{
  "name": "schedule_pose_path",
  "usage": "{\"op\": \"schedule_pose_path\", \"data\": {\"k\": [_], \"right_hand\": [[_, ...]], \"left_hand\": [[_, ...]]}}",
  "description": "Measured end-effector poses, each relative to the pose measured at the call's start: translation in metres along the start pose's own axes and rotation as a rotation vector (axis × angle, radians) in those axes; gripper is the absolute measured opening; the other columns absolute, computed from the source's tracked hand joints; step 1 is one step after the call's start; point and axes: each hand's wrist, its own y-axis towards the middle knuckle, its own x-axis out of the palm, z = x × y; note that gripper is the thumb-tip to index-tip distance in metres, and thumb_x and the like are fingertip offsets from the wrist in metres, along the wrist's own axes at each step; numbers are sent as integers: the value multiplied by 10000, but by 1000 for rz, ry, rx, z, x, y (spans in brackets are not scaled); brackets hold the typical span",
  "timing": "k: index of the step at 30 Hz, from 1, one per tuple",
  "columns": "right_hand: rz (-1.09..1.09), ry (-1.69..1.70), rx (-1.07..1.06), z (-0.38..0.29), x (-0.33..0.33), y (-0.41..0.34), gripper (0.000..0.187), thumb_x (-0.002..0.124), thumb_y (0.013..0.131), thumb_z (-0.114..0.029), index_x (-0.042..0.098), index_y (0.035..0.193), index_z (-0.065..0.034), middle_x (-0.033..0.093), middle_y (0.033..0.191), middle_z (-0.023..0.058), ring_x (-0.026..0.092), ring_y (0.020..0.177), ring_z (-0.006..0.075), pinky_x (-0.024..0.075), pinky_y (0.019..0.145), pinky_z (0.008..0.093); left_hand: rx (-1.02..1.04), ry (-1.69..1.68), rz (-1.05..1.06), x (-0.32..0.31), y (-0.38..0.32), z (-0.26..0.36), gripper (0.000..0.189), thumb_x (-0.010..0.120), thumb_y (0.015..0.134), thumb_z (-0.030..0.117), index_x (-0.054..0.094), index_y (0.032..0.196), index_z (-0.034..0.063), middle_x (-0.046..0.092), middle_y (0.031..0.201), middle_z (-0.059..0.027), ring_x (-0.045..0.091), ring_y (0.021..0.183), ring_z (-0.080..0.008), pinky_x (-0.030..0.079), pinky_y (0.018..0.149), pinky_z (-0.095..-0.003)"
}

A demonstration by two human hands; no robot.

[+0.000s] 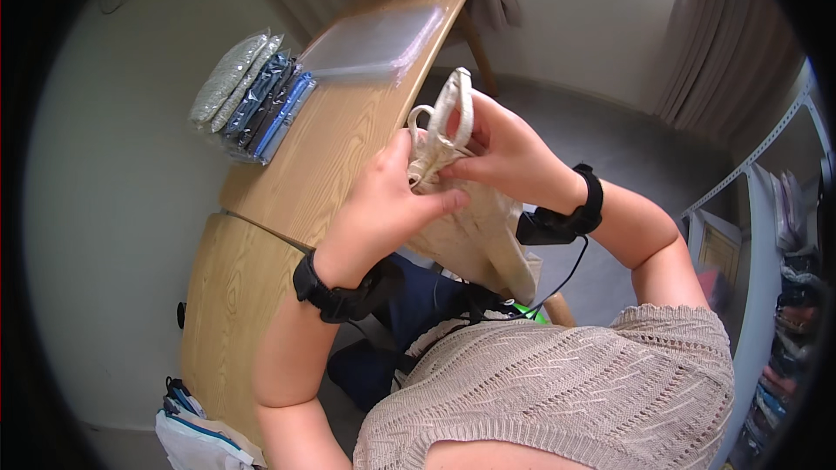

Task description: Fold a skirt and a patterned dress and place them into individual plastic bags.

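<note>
A cream cloth item (499, 241), perhaps a garment or a bag, hangs in front of me beside the table edge. Its gathered top has two narrow fabric loops standing up. My right hand (499, 143) pinches the cloth at the base of the taller loop (462, 94), fingers behind it. Around the other side of the gathered top curls my left hand (398, 192), its thumb lying across the front. The smaller loop (421, 114) rises just above the left fingers. Some fingertips of both hands are hidden behind the fabric.
A wooden table (326, 143) stands at left; transparent plastic sleeves (372, 46) lie at its far end. Bagged folded garments (255, 101) are stacked by the wall. Folded cloth items (202, 437) sit bottom left. Shelving (757, 261) with packaged goods is at right. A cable (575, 274) hangs from my right wristband.
</note>
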Motion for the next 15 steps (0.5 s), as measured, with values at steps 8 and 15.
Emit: {"op": "schedule_pose_path", "data": {"k": [8,15], "right_hand": [[28,-231,-231,-7,-53,8,430,699,771,-94,498,1143,-17,632,940,75,586,871,131,484,786,271],[88,-265,126,46,-123,-56,253,665,814,-97,605,1055,-48,640,925,41,594,917,129,479,828,270]], "left_hand": [[-5,-95,-214,-33,42,7,238,623,851,70,611,1073,-15,636,944,-2,542,862,-66,440,787,-229],[14,170,-72,-99,77,38,211,610,814,38,613,1011,-36,625,890,-2,535,814,-62,433,744,-209]]}}
